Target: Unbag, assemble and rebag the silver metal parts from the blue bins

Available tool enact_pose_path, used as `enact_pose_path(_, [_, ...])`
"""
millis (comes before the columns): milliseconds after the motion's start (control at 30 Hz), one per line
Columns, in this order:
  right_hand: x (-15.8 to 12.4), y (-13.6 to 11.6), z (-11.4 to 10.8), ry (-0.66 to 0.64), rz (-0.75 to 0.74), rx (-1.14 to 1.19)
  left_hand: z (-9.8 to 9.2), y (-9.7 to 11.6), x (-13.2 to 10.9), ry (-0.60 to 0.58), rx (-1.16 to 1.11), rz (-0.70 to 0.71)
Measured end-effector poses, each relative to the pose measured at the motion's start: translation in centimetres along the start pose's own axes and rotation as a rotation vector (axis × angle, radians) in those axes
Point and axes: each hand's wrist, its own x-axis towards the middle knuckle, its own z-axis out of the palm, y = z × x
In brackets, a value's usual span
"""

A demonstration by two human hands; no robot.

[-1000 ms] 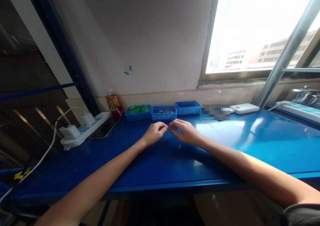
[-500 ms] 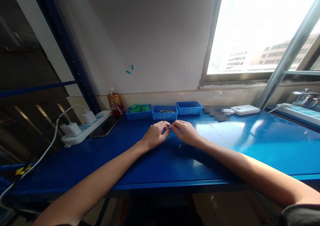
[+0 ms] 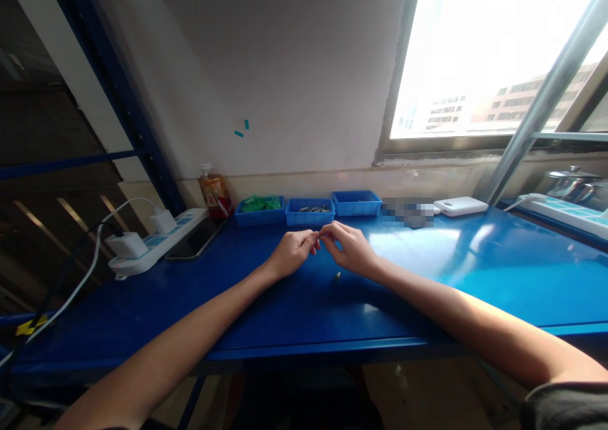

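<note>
My left hand (image 3: 293,251) and my right hand (image 3: 349,246) meet fingertip to fingertip above the blue table (image 3: 266,316). The left one is closed, its thumb pressed against the curled fingers. On the right, thumb and fingers bend toward the same spot in a pinch. Whatever they hold is too small or too covered to make out. A small pale metallic piece (image 3: 337,276) lies on the table just below my right hand. Behind the hands stands a blue bin (image 3: 310,218) with several small metal parts in it.
A blue bin (image 3: 259,217) with green plastic stands left, another blue bin (image 3: 356,208) right. Further left are a drink bottle (image 3: 215,192), a phone (image 3: 196,240) and a power strip (image 3: 137,262) with chargers. A white power bank (image 3: 460,206) lies at the back right.
My fingers have shifted: the left hand has closed more tightly, and the right fingers have rolled over toward it. The whole view has moved slightly. The small piece still lies on the table.
</note>
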Motion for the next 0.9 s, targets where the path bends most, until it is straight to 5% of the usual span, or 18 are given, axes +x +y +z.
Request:
enact_pose_path(167, [0.2, 0.5, 0.0, 0.005, 0.044, -0.008, 0.1, 0.2, -0.1, -0.074, -0.009, 0.007])
enact_pose_path(333, [1.0, 0.1, -2.1, 0.088, -0.092, -0.056, 0.5, 0.9, -0.5, -0.269, 0.144, 0.05])
enact_pose_path(467, [2.8, 0.3, -5.4, 0.383, -0.137, -0.195, 0.7, 1.7, -1.0, -0.365, 0.279, 0.174])
enact_pose_path(600, [5.0, 3.8, -7.6, 0.651, -0.023, -0.334, 0.7, 2.0, -1.2, -0.39, 0.319, 0.228])
enact_pose_path(667, [5.2, 6.2, -7.5, 0.525, 0.138, -0.427, 0.7, 1.9, -1.2, -0.378, 0.346, 0.213])
enact_pose_path(733, [4.5, 8.1, -6.7, 0.21, 0.291, -0.509, 0.7, 1.5, -1.1, -0.352, 0.376, 0.205])
enact_pose_path(833, [2.5, 8.8, -4.8, -0.183, 0.329, -0.491, 0.5, 0.4, -0.8, -0.306, 0.409, 0.223])
enact_pose_path(900, [1.6, 7.8, -3.5, -0.288, 0.289, -0.403, 0.3, -0.5, -0.5, -0.269, 0.423, 0.23])
